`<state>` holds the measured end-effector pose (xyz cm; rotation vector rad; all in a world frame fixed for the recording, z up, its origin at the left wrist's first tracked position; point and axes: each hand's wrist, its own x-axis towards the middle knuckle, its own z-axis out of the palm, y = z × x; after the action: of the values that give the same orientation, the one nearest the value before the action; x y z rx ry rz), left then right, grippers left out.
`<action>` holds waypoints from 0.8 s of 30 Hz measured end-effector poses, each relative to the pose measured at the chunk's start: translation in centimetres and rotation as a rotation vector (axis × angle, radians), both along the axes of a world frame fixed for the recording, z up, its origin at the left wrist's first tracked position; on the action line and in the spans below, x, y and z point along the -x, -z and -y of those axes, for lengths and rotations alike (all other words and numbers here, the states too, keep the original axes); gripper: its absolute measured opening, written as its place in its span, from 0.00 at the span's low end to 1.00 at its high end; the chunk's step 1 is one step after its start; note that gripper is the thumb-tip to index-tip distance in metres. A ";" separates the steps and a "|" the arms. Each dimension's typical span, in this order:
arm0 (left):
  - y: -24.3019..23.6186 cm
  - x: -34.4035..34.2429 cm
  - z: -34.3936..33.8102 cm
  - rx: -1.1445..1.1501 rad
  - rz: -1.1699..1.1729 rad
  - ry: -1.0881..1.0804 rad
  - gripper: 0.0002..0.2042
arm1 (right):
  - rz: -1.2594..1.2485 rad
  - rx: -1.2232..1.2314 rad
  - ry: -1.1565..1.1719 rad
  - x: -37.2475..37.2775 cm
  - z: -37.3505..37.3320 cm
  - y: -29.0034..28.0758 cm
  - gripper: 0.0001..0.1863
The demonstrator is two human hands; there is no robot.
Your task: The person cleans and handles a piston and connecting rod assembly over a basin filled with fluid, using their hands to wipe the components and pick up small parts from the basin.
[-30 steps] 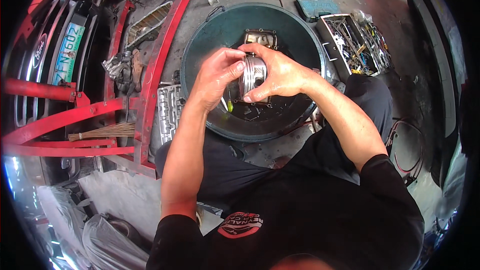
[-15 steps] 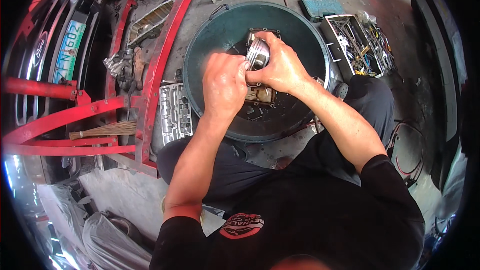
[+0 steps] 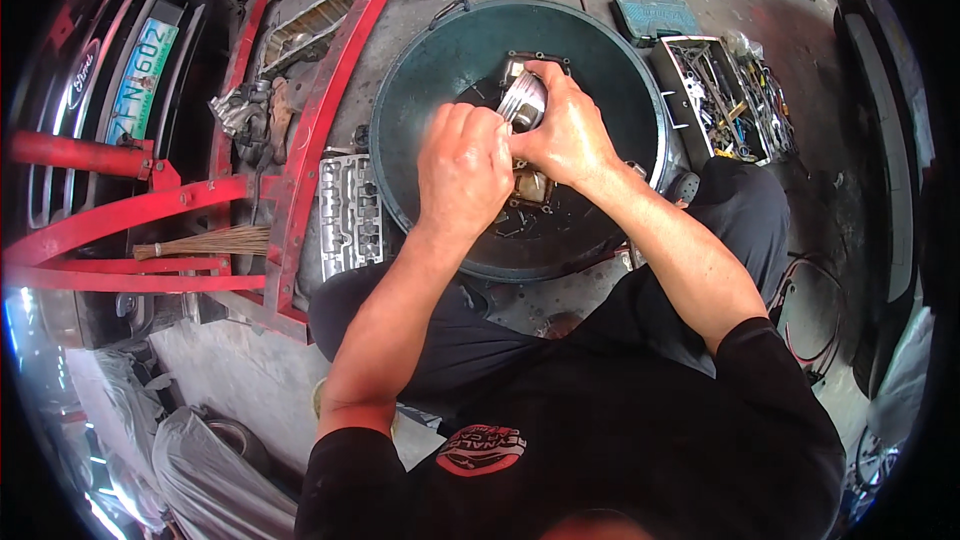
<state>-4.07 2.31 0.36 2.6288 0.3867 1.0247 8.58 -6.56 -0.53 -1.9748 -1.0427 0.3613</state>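
My right hand (image 3: 572,132) grips a shiny ribbed metal cylinder part (image 3: 521,102) over a large round dark green basin (image 3: 420,60). My left hand (image 3: 464,168) is closed around the near side of the same part, fingers curled against it. Both hands hover above the basin's middle. Under them, on the basin's floor, lie a brownish metal block (image 3: 533,186) and some small dark pieces (image 3: 513,225). What the left fingers pinch is hidden by the hand.
A red steel frame (image 3: 300,140) runs along the left, with a vehicle's grille and plate (image 3: 135,80) beyond it. A flat metal valve body (image 3: 348,215) lies by the basin. A tray of tools (image 3: 722,100) and a teal case (image 3: 655,15) sit at the right.
Both hands with the metal part have shifted from the basin's near middle toward its far side. The left hand has closed in over the part.
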 end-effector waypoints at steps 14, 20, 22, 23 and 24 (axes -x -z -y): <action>-0.9 0.5 -1.2 0.886 0.239 -0.056 0.13 | -0.283 0.001 -0.081 -0.5 0.3 -0.8 0.62; 0.1 -0.2 -1.6 0.775 -0.008 -0.052 0.11 | 0.067 -0.001 -0.107 0.5 0.3 -0.9 0.63; 0.2 -0.3 -1.6 0.774 -0.082 -0.090 0.08 | 0.105 0.012 -0.088 0.6 0.5 -0.6 0.61; 0.3 -0.2 -1.5 0.810 -0.070 -0.059 0.07 | 0.108 0.058 -0.098 0.5 0.6 -0.6 0.61; 0.6 -0.3 -1.6 0.813 -0.065 -0.059 0.07 | 0.112 0.108 -0.113 0.5 0.8 -0.5 0.60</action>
<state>-3.82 3.90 -0.27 1.9210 0.7192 0.6068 8.09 -7.38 -0.01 -2.0566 -1.2328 0.3796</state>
